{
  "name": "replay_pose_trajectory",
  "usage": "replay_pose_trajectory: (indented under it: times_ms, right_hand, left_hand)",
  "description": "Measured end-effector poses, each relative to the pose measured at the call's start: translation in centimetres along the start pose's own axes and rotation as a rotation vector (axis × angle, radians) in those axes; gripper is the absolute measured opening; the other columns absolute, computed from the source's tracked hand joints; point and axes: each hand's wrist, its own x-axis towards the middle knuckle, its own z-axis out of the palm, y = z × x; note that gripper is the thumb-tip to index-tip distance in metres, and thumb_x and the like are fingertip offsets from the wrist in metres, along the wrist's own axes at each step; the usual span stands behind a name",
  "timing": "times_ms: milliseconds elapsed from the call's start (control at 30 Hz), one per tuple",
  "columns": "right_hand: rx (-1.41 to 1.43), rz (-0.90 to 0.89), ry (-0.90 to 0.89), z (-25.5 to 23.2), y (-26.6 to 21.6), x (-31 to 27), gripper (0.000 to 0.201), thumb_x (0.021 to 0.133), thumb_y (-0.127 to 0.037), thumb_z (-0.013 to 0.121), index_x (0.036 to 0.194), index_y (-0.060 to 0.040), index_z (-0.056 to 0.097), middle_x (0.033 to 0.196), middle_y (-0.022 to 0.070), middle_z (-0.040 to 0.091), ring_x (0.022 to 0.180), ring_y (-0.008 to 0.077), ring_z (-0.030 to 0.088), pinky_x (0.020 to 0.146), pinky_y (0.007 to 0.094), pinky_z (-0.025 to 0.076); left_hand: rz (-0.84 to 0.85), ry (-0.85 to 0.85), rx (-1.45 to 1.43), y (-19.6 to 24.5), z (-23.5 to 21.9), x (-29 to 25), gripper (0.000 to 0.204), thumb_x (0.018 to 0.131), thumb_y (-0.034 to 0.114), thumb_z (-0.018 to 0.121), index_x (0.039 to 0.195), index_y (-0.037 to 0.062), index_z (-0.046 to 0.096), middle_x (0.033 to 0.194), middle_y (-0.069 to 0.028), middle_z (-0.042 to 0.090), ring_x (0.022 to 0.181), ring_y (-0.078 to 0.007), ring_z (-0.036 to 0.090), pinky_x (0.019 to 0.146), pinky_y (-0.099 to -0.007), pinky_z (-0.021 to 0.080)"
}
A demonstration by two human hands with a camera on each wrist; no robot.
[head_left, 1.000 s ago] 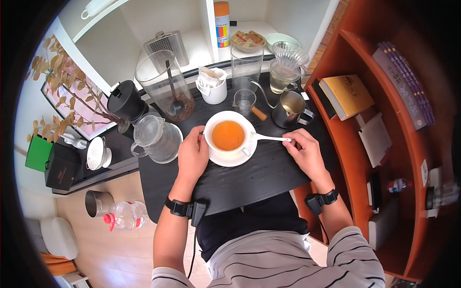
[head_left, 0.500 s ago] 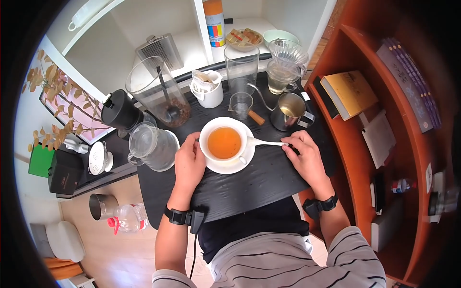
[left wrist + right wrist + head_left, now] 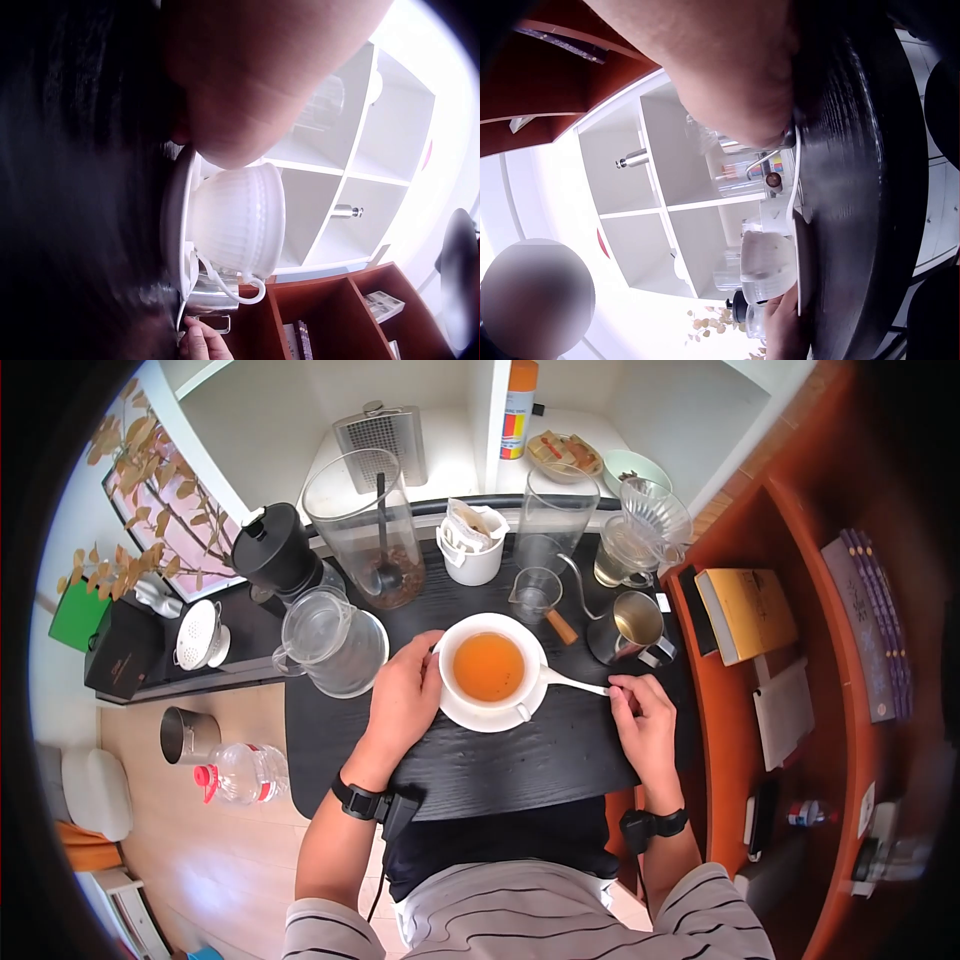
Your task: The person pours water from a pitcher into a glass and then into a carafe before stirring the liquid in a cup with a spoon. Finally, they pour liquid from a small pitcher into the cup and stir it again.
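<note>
A white cup of amber tea sits on a white saucer, its handle turned toward the near right. My left hand holds the saucer's left rim, with the thumb on the near side. In the left wrist view the cup shows ribbed sides and a beaded band. A white spoon lies with its bowl end at the saucer's right side. Between thumb and fingers my right hand pinches the end of its handle, low over the black table.
Behind the saucer stand a small glass pitcher, a steel gooseneck pot and a white dripper cup. A lidded glass pot is left of my left hand, with a tall glass of beans behind. Shelves border the right.
The head view has shifted and turned slightly, so the table and its things appear farther right. Both hands keep their holds on the saucer and the spoon.
</note>
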Motion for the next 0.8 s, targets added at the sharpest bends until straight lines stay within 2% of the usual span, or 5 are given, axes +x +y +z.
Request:
replay_pose_trajectory:
  times_ms: [167, 200, 333, 800]
  right_hand:
    - [0.001, -0.012, -0.009, 0.0, 0.0, 0.1, 0.012, 0.099, -0.005, 0.072, 0.109, -0.0006, 0.075, 0.079, 0.0095, 0.06, 0.064, 0.017, 0.057, 0.062, 0.0321, 0.047]
    - [0.011, -0.006, -0.001, 0.0, 0.1, 0.1, 0.012, 0.099, -0.005, 0.072, 0.109, -0.0004, 0.075, 0.078, 0.0095, 0.06, 0.064, 0.017, 0.057, 0.062, 0.0324, 0.047]
    - [0.031, 0.007, 0.011, 0.1, 0.3, 0.2, 0.011, 0.099, -0.006, 0.071, 0.108, 0.0003, 0.075, 0.078, 0.0098, 0.061, 0.064, 0.0169, 0.057, 0.063, 0.0325, 0.048]
    - [0.102, 0.033, 0.043, 0.2, 1.0, 0.1, 0.012, 0.101, -0.008, 0.07, 0.108, 0.0008, 0.075, 0.085, 0.0123, 0.069, 0.069, 0.0177, 0.065, 0.067, 0.0322, 0.053]
  left_hand:
    - [-0.002, -0.03, -0.029, 0.1, -0.2, 0.0, 0.029, 0.102, 0.005, 0.059, 0.129, 0.0013, 0.069, 0.106, -0.0225, 0.075, 0.089, -0.0384, 0.074, 0.079, -0.0427, 0.058]
    - [-0.026, -0.05, -0.027, 0.3, -0.3, 0.0, 0.029, 0.102, 0.006, 0.059, 0.129, 0.0009, 0.069, 0.112, -0.0235, 0.075, 0.096, -0.0406, 0.074, 0.083, -0.0442, 0.058]
    - [0.009, -0.027, -0.036, 0.1, -0.3, -0.1, 0.029, 0.102, 0.006, 0.058, 0.128, -0.0003, 0.07, 0.117, -0.0249, 0.074, 0.105, -0.0434, 0.072, 0.09, -0.0458, 0.058]
    - [0.035, -0.012, -0.006, 0.3, -0.2, -0.3, 0.03, 0.101, 0.007, 0.057, 0.127, 0.0001, 0.07, 0.116, -0.0245, 0.074, 0.106, -0.0438, 0.071, 0.092, -0.0476, 0.057]
